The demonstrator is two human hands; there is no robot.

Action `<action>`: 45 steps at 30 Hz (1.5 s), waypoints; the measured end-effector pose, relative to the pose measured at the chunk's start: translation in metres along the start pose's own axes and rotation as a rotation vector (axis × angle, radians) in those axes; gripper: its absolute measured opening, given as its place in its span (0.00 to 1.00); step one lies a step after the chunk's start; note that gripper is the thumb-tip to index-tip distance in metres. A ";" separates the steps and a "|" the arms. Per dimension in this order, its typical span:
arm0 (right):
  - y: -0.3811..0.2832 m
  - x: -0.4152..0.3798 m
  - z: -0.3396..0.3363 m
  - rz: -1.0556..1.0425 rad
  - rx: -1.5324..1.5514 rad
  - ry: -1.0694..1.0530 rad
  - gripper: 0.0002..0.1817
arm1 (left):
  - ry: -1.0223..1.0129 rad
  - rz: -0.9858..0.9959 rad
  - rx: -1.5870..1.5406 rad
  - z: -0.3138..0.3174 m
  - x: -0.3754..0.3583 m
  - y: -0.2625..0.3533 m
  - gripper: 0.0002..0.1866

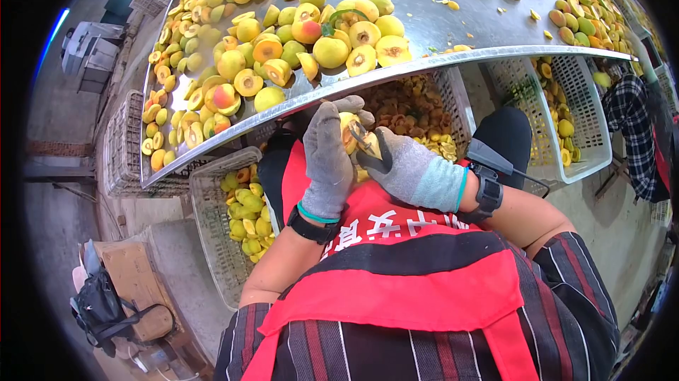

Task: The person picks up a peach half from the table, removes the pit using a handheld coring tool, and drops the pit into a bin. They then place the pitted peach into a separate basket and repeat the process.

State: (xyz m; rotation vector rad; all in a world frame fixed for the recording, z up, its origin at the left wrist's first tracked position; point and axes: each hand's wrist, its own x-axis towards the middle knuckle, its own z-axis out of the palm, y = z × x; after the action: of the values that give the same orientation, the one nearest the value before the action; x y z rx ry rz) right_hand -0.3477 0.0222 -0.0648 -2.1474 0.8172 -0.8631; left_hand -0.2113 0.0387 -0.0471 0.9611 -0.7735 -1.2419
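Note:
Both of my hands wear grey gloves and meet above my lap, just below the metal table's near edge. My left hand (330,151) is wrapped round a piece of yellow fruit (349,130). My right hand (407,165) grips a small dark metal tool (363,139), whose tip lies against the fruit; its handle is mostly hidden by the fingers. Another cut yellow face shows beside the tool, at my right fingertips. On the metal table (417,9) in front of me lies a pile of whole and halved yellow fruit (330,52).
A crate (212,239) with yellow-green fruit pieces stands at my left. Under the table is a crate of brown scraps (410,105). Another white crate (587,123) stands at the right, near a person in a checked sleeve (629,119). A black bag (106,307) lies lower left.

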 end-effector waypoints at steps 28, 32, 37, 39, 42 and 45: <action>-0.038 0.028 -0.045 0.698 0.508 -0.704 0.13 | -0.334 -0.192 0.239 -0.010 0.023 0.026 0.20; -0.039 0.027 -0.045 0.531 0.459 -0.567 0.11 | -0.433 -0.239 0.170 -0.012 0.031 0.021 0.18; -0.031 0.015 -0.047 0.566 0.985 -0.637 0.13 | -0.334 -0.245 0.007 -0.003 0.018 0.014 0.19; -0.027 0.014 -0.047 0.682 1.141 -0.645 0.13 | -0.201 -0.196 -0.075 0.005 0.016 0.010 0.21; -0.022 0.008 -0.045 0.789 1.381 -0.588 0.13 | -0.127 -0.162 -0.108 0.008 0.017 0.004 0.24; -0.015 -0.001 -0.043 0.794 1.701 -0.590 0.13 | 0.076 -0.150 -0.243 0.017 0.023 0.003 0.28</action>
State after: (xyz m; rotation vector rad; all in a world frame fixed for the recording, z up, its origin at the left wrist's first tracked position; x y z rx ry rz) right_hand -0.3767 0.0164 -0.0301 -0.3867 0.2585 -0.1822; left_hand -0.2208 0.0133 -0.0381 0.8724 -0.4850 -1.3857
